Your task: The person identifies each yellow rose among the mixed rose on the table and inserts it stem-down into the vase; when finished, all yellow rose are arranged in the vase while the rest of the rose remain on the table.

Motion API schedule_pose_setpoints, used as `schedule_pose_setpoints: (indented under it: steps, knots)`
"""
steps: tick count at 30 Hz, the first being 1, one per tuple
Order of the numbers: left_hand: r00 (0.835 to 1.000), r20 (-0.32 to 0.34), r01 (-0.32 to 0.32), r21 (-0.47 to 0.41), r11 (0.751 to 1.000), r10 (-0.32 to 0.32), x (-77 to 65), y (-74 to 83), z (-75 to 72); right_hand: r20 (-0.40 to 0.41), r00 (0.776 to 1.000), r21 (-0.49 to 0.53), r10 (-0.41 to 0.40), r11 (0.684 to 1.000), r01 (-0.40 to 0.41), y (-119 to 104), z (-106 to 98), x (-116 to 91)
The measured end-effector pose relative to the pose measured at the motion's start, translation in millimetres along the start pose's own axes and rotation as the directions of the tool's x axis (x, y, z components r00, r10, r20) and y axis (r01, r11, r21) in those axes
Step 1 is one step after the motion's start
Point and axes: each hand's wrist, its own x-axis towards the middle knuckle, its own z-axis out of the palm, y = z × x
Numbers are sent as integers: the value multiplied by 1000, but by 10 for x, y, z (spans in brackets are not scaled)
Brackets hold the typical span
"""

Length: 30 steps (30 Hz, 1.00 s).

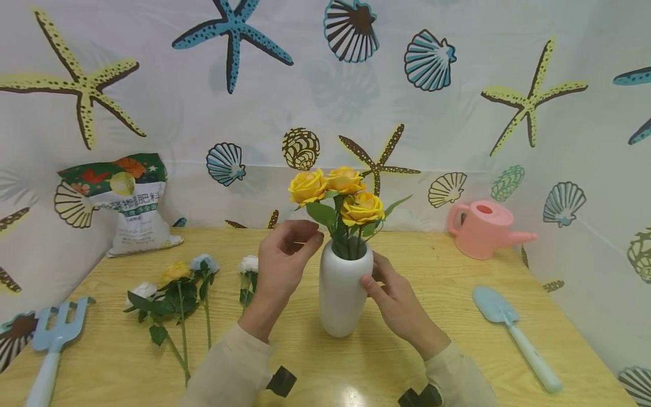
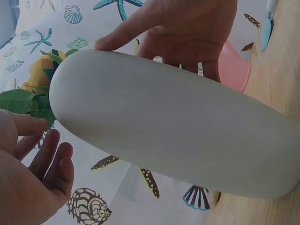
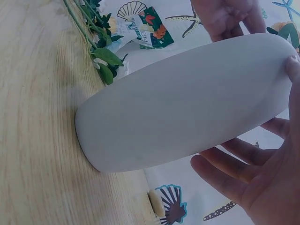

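Observation:
A white vase (image 1: 343, 294) stands upright on the wooden table, with three yellow roses (image 1: 362, 208) and their green leaves rising from its mouth. My right hand (image 1: 402, 302) grips the vase's right side near the top, thumb in front and fingers round the back. On the other side, my left hand (image 1: 287, 263) is beside the vase's rim, fingers loosely bent. Its thumb and fingertips are right by a low green leaf (image 2: 21, 102), seen closely in the left wrist view. The stems' lower ends are hidden inside the vase.
Left of the vase lie loose flowers: a yellow rose (image 1: 174, 272), a blue one (image 1: 205, 263) and white ones (image 1: 249, 264). A blue hand fork (image 1: 60, 328) and fertilizer bag (image 1: 137, 215) are further left. A pink watering can (image 1: 483, 229) and blue trowel (image 1: 513, 328) are at right.

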Motion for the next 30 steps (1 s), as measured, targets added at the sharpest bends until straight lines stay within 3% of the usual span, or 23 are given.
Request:
schedule_pose_setpoints:
  steps: [6,14,18,22,27,30]
  knots:
    - [994,-21,112,167,980,-110,-75,-127,-358,6,1000,13,2,1000,-2,-19,6,14]
    - [973,-131,228,406,885,-191,-250,-255,-1084,9,1000,24,8,1000,-9,-19,9,11]
    - [954,-180,298,490,819,-239,-337,-323,-1420,5,1000,23,25,999,-25,-5,15,3]
    - [929,-201,368,583,724,-311,-420,-419,-1714,5,999,33,35,999,-35,-1,17,-4]
    - [873,-126,421,680,600,-471,-502,-523,-2011,12,999,47,34,998,-34,-6,13,-5]
    - [835,-92,444,695,566,-543,-511,-557,-2107,10,999,50,33,998,-34,-7,11,-2]
